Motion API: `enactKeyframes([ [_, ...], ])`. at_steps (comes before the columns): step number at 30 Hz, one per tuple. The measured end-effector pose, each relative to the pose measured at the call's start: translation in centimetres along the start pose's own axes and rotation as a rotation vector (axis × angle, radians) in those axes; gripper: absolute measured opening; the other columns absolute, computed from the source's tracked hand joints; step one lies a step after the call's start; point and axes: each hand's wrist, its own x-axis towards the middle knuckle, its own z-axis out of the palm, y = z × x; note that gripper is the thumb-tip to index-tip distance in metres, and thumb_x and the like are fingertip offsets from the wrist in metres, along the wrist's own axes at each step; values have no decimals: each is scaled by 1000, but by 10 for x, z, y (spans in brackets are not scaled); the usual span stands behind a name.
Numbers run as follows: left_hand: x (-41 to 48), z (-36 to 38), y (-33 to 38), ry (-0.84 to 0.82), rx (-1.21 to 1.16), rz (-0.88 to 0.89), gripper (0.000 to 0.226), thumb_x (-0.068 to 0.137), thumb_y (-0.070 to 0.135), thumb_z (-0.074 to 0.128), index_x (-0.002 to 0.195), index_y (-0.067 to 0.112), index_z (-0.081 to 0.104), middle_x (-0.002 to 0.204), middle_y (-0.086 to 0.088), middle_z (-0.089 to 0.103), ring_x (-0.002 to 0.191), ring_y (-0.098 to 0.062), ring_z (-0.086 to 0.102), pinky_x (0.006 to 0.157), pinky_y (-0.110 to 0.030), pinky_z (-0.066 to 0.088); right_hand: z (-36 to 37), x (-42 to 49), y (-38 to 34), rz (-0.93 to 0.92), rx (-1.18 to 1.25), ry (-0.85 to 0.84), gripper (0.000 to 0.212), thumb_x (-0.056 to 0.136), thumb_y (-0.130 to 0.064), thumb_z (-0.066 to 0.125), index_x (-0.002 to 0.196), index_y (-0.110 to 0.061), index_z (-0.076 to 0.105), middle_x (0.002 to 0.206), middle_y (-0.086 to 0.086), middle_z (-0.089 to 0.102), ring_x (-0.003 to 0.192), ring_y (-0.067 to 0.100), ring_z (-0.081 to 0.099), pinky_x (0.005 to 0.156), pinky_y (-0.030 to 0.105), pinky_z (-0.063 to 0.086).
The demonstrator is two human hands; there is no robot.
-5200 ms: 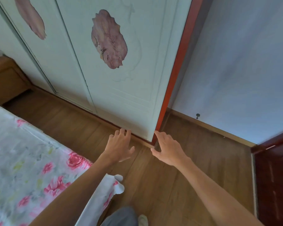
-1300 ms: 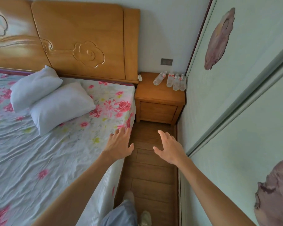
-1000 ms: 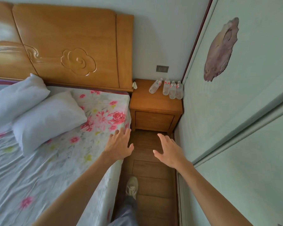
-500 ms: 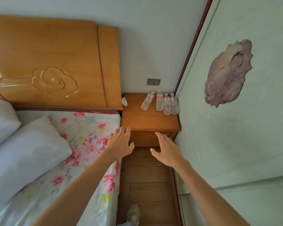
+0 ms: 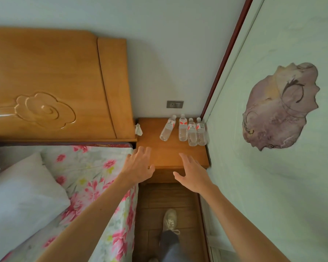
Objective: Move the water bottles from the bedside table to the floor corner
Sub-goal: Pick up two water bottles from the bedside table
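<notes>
Four water bottles [image 5: 186, 130] are seen at the back of the bedside table [image 5: 170, 154], three clustered against the wardrobe door [image 5: 273, 167], one leaning apart. The left hand [image 5: 139, 166] and right hand [image 5: 192, 175] are held open and empty over the front edge. The bottles are best grasped mid-body, the separate one first.

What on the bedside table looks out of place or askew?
A crumpled white tissue sits at the left edge of the bedside table, against the headboard. The leftmost water bottle stands apart from the other three bottles, angled differently from them. Nothing appears spilled or damaged.
</notes>
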Motion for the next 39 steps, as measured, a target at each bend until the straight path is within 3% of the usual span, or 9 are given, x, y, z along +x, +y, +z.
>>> enactKeyframes([
  [10,119,-13,20,-54,32,-77,62,91,45,54,143,21,30,146,-5,38,131,-27,43,107,-46,41,-36,115,45,-12,15,-43,77,93,-55,52,153,-22,15,159,1,26,142,23,36,105,40,42],
  [18,185,-12,23,-90,44,-89,61,92,45,54,143,21,30,147,-6,38,132,-27,43,108,-47,41,-37,171,71,-8,8,-87,78,92,-55,53,152,-23,16,156,2,31,140,23,39,103,41,46],
  [27,264,7,10,-147,141,29,59,91,45,53,141,20,32,140,-7,44,126,-27,48,103,-45,43,-21,222,93,21,-9,-170,79,92,-54,52,153,-22,13,158,2,27,140,23,38,104,42,47],
  [39,368,57,-3,-258,214,222,73,90,46,58,147,18,23,141,-10,45,124,-27,50,99,-42,47,12,292,121,111,-24,-209,77,92,-55,52,152,-22,16,155,3,31,136,22,44,99,37,51],
])
